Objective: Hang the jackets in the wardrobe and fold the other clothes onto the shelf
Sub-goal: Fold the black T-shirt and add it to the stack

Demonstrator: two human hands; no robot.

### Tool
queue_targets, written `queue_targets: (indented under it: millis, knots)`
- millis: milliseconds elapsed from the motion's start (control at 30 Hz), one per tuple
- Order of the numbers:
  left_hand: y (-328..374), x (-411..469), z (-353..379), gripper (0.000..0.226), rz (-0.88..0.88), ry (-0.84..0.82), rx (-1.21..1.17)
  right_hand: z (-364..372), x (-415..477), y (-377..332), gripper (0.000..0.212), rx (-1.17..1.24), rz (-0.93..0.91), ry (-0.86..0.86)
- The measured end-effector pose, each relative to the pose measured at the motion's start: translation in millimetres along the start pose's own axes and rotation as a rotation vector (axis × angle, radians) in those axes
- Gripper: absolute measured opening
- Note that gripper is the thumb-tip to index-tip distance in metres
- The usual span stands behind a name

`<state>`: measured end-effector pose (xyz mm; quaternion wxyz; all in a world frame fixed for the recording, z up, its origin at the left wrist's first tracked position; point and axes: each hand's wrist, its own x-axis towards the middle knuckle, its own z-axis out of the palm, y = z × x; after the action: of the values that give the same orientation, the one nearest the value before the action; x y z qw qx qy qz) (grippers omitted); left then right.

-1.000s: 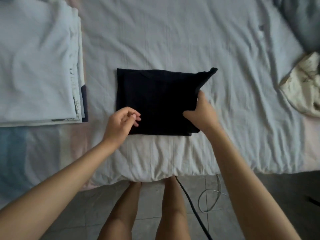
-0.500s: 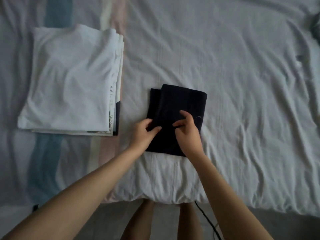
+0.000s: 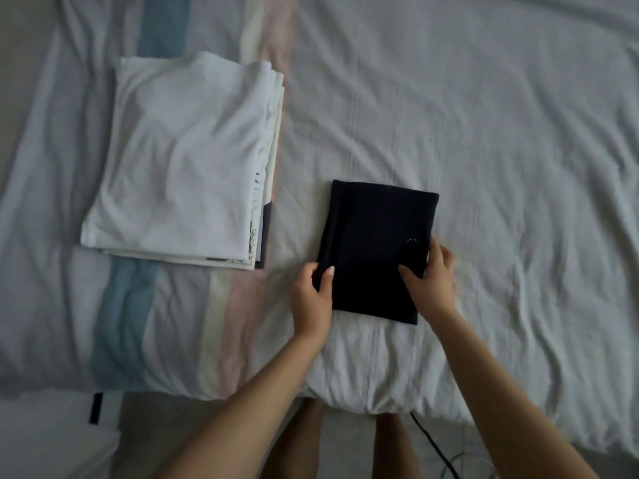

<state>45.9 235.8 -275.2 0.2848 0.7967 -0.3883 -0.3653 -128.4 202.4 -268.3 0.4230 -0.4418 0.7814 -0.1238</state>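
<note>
A black garment (image 3: pixel 375 243), folded into a narrow rectangle, lies on the white bed sheet (image 3: pixel 501 150) near the bed's front edge. My left hand (image 3: pixel 311 299) grips its lower left edge, thumb on top and fingers tucked underneath. At the lower right edge my right hand (image 3: pixel 432 278) holds the fabric, fingers curled round the side. To the left lies a stack of folded clothes (image 3: pixel 183 167), a white piece on top.
A striped blanket (image 3: pixel 138 323) in blue, cream and pink lies under the stack. My legs stand on the grey floor below the bed edge, with a black cable (image 3: pixel 432 444) beside them. A pale box corner (image 3: pixel 52 444) shows at bottom left.
The black garment went from a wide rectangle to a narrow one, folded over leftward. My hands moved from its top to its two side edges. The view shifted left.
</note>
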Motion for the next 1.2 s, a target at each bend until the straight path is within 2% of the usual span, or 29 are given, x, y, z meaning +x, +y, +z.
queue_targets:
  millis: [233, 367, 467, 567, 633, 767, 900, 1000, 1100, 1200]
  knots:
    - [-6.8, 12.7, -11.1, 0.031, 0.070, -0.061, 0.145, 2.6, -3.4, 8.2, 0.075, -0.159, -0.118, 0.004]
    - [-9.1, -1.7, -8.2, 0.053, 0.025, -0.045, 0.196, 0.6, -3.0, 8.0, 0.075, -0.141, -0.121, -0.008]
    - [-15.9, -9.4, -4.3, 0.062, 0.005, -0.165, 0.237, -1.4, -3.0, 8.4, 0.074, -0.136, -0.141, -0.007]
    - [-15.3, -0.6, -12.0, 0.042, -0.185, -0.280, 0.005, -5.7, -2.3, 5.7, 0.070, -0.055, -0.130, 0.005]
    - [-9.5, 5.4, -20.4, 0.030, -0.295, -0.336, -0.108, -10.3, -5.0, 3.4, 0.070, 0.083, -0.068, -0.029]
    - [7.1, 9.1, -35.9, 0.026, -0.338, -0.407, -0.285, -19.6, -16.2, 7.2, 0.074, 0.535, 0.113, -0.332]
    - [41.6, 17.2, -65.0, 0.033, -0.351, -0.545, -0.589, -29.9, -27.2, -4.5, 0.054, 0.885, 0.213, -0.529]
    - [74.0, 32.4, -93.7, 0.035, -0.321, -0.578, -0.809, -33.4, -32.2, -39.2, 0.054, 0.982, 0.135, -0.617]
    - [99.2, 57.4, -135.6, 0.032, -0.272, -0.466, -0.943, -24.4, -34.7, -91.9, 0.051, 1.000, 0.028, -0.641]
    - [111.7, 80.1, -187.4, 0.024, -0.154, -0.371, -1.055, -5.0, -36.5, -147.9, 0.049, 0.973, -0.169, -0.632]
